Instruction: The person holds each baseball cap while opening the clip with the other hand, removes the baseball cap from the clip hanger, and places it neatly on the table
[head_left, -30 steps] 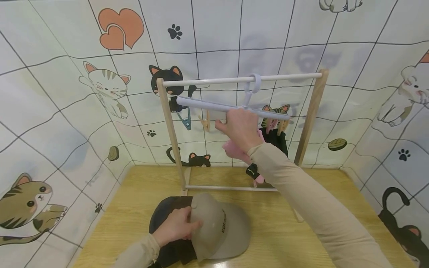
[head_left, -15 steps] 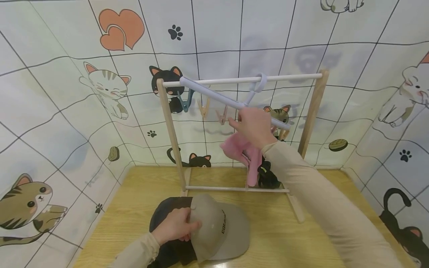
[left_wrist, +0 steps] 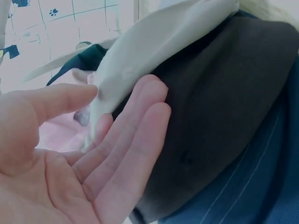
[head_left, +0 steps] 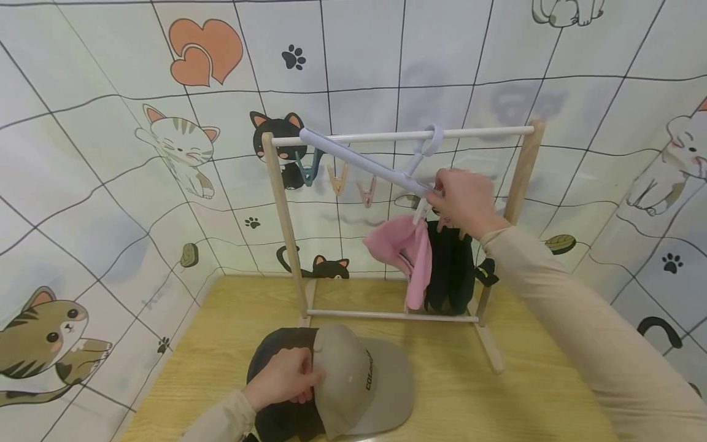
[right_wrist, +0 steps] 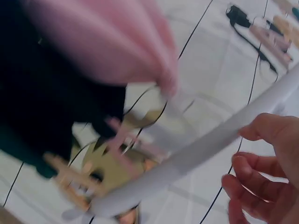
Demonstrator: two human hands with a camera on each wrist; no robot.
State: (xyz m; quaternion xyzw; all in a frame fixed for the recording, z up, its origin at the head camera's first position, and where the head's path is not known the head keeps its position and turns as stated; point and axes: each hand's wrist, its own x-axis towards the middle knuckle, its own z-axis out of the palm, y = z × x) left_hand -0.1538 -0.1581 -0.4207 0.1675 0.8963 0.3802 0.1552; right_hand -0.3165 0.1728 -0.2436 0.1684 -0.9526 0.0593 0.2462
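A beige cap (head_left: 345, 380) with dark rear panels lies on the wooden table. My left hand (head_left: 284, 377) pinches the edge of its beige panel; in the left wrist view the thumb and index finger of my left hand (left_wrist: 107, 154) meet at that edge. A pale lilac hanger (head_left: 359, 161) hangs tilted on the rack, left end high. My right hand (head_left: 464, 199) is at its right arm, covering that end in the head view. In the right wrist view, the thumb of my right hand (right_wrist: 266, 163) touches the hanger bar, while the other fingers bend loosely beside it.
The wooden rack's white rail (head_left: 375, 137) carries the hanger. Clothespins, including a blue one (head_left: 308, 170), hang from the hanger's left side. A pink cloth (head_left: 403, 248) and a black cloth (head_left: 450, 267) hang at the right. Behind stands a cat-patterned wall (head_left: 364, 49).
The hanger has tilted, its left end rising. My right hand has slid right from the hanger's middle to its right arm, uncovering the black cloth. My left hand has stayed at the cap.
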